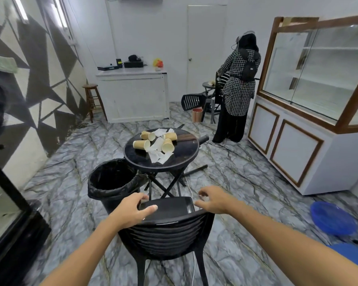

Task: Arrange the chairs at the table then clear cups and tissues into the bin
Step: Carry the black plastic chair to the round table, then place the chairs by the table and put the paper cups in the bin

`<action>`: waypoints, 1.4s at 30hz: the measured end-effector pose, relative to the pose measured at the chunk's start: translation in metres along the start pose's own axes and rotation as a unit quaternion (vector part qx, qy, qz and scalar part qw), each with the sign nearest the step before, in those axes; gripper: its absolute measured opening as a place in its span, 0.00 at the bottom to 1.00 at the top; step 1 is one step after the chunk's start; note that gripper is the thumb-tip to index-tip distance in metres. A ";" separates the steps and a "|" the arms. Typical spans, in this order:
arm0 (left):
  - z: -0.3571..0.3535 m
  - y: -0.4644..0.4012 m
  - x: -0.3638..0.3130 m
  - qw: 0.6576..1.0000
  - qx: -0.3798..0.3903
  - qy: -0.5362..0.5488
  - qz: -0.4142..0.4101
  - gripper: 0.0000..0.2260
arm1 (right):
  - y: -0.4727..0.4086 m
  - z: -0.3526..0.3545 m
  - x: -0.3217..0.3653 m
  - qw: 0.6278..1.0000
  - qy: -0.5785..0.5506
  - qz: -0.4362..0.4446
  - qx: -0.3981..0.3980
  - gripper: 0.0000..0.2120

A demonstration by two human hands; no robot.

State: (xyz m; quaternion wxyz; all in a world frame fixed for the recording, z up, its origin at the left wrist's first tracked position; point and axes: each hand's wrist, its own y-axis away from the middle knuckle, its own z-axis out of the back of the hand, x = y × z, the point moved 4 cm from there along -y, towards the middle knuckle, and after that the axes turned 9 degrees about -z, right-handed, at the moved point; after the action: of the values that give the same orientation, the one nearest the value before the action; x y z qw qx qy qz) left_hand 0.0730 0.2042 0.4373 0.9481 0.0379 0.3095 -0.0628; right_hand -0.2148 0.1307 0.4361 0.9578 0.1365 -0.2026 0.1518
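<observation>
**A:** Where does the chair sit from the hands?

**B:** The black slatted plastic chair (pixel 165 228) stands directly below me, its back towards me and its seat pointing at the round black glass-topped bench (pixel 184 155). My left hand (pixel 130 211) rests on the left corner of the backrest top, fingers (pixel 149 208) spread and not clenched. My right hand (pixel 213 200) hovers just over the right corner, fingers curled loosely, grasping nothing.

**A:** Which is nearer?

**B:** The left; it is touching. I judge the push runs straight ahead to the bench's near edge, keeping clear of the black lined bin (pixel 112 182) at the bench's left edge.
</observation>
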 end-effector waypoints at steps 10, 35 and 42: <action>0.028 -0.085 -0.047 0.997 0.041 -0.018 -0.066 0.30 | -0.018 0.066 -0.017 0.998 0.024 -0.035 -0.042 0.24; -0.023 -0.350 -0.168 0.979 0.087 -0.087 -0.164 0.20 | -0.161 0.193 -0.184 0.992 0.049 -0.078 -0.089 0.17; -0.043 -0.434 -0.195 0.984 0.064 -0.083 -0.145 0.21 | -0.226 0.239 -0.242 0.994 0.047 -0.045 -0.083 0.24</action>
State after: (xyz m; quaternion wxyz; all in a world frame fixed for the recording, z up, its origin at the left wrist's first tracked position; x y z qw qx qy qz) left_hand -0.1702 -0.2019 0.5042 0.9469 0.0479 0.2274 -0.2221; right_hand -0.4307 -0.2107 0.4978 0.9800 0.0584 -0.1632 0.0974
